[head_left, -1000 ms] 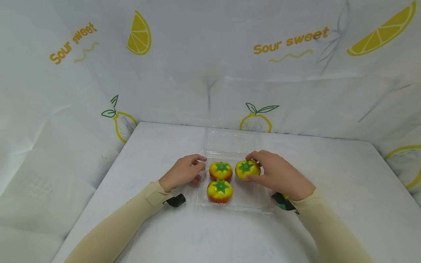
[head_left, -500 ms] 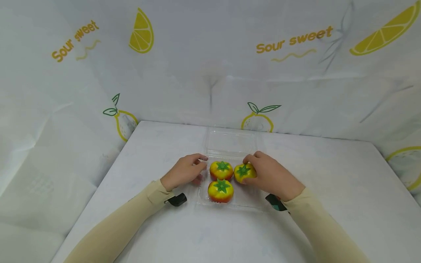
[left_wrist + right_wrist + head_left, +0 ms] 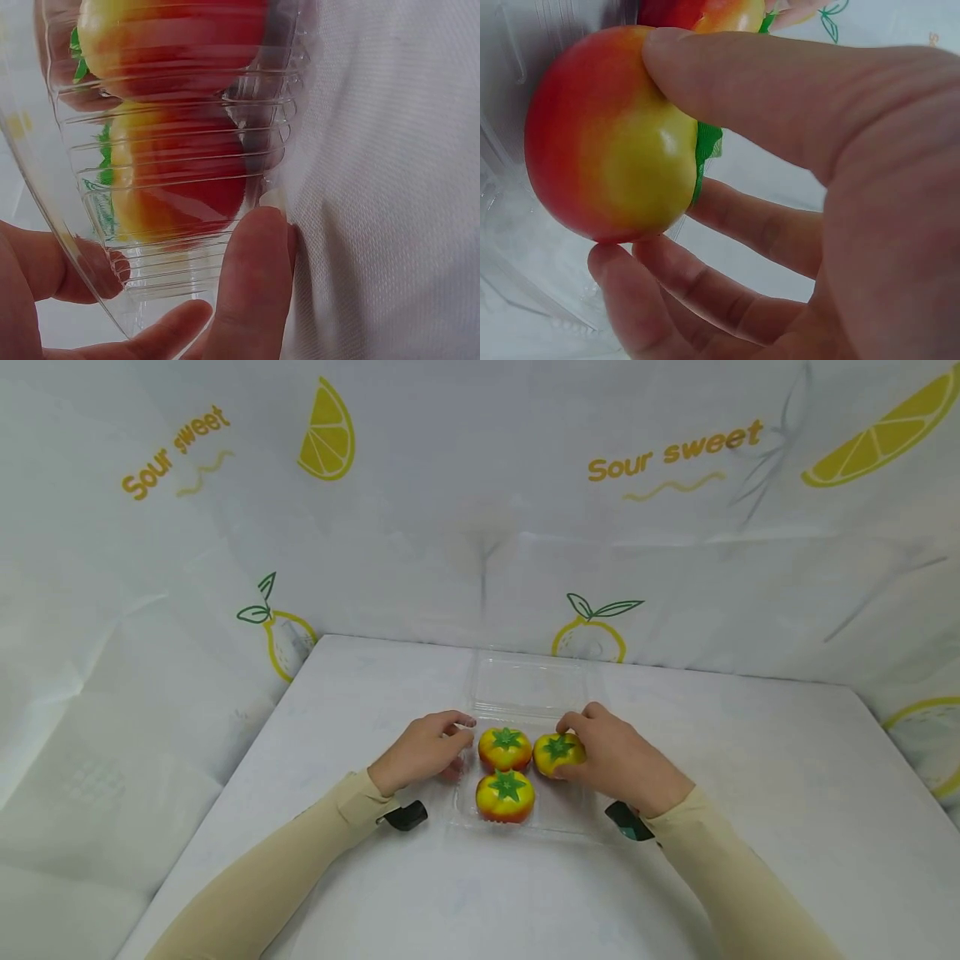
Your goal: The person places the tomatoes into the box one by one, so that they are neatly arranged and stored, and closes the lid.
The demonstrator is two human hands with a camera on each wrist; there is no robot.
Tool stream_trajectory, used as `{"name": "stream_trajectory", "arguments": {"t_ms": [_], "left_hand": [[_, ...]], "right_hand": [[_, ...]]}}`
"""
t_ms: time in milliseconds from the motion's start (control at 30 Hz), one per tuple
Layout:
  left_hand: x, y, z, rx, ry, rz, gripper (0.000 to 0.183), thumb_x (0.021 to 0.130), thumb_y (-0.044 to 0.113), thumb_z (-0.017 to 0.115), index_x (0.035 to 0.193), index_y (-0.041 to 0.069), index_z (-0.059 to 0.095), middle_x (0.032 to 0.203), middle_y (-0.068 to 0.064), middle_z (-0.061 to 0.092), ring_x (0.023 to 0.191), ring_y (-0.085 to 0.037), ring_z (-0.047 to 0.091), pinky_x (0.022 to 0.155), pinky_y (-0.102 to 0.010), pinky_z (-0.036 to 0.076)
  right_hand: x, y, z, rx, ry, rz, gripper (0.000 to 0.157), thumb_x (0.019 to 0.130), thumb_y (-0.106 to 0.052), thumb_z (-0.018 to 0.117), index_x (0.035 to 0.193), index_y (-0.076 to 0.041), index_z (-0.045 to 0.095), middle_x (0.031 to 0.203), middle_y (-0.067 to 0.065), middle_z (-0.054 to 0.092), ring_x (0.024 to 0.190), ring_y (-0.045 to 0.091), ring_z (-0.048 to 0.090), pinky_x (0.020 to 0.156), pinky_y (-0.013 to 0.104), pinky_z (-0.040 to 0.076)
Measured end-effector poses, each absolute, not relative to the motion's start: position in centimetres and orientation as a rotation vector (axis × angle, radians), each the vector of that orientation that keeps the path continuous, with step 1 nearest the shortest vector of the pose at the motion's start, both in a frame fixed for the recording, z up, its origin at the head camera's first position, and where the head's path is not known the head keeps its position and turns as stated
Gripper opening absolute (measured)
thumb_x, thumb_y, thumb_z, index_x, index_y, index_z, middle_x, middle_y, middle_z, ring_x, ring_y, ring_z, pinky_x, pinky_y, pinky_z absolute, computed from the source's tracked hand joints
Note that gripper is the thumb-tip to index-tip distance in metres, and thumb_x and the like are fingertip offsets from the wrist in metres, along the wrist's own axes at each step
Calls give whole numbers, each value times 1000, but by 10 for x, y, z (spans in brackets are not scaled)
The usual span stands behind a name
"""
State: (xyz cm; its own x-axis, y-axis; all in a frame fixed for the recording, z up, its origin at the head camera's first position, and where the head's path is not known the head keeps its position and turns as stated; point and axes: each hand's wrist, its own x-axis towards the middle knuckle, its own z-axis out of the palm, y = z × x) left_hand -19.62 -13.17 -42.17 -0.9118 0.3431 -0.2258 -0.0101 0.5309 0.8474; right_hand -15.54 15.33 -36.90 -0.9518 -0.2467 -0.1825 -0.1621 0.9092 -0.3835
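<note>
A clear plastic clamshell box lies on the table with its lid folded back. Inside, one red-and-yellow toy tomato with a green star-shaped top sits at the back left, and another toy tomato sits in front of it. My right hand holds a third toy tomato at the back right, thumb on one side and fingertips on the other. At the box's left side, my left hand grips the wall, with fingers around its rim and lower edge in the left wrist view.
The lid stretches toward the back of the white-covered table. Behind it hangs a white cloth printed with lemons and lettering. A dark wrist-worn device shows below the left wrist, with another device below the right.
My right hand has brought its toy tomato slightly left and down, close beside the back-left one. The left hand stays at the box's side.
</note>
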Motion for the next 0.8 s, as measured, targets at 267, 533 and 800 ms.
{"name": "stream_trajectory", "arguments": {"t_ms": [267, 533, 800], "left_hand": [[-196, -130, -420, 282, 2400, 1338, 41, 106, 29, 56, 142, 12, 66, 116, -11, 77, 72, -19, 77, 71, -33, 67], [-195, -130, -419, 269, 2408, 1323, 41, 106, 30, 56, 142, 13, 66, 114, -10, 76, 71, -19, 76, 72, -33, 67], [-196, -131, -421, 258, 2399, 1326, 42, 108, 33, 56, 144, 15, 66, 115, -11, 76, 72, -19, 76, 73, -33, 67]], "right_hand": [[-153, 160, -367, -314, 2853, -539, 50, 90, -35, 88, 131, -12, 70, 121, 10, 62, 98, 23, 64, 90, 45, 62], [-147, 172, -356, -349, 2858, -542, 53, 91, -38, 86, 135, -14, 69, 127, 10, 64, 116, 29, 66, 95, 49, 62], [-134, 208, -347, -428, 2938, -594, 51, 93, -39, 84, 135, -13, 69, 127, 10, 66, 118, 33, 66, 95, 53, 61]]}}
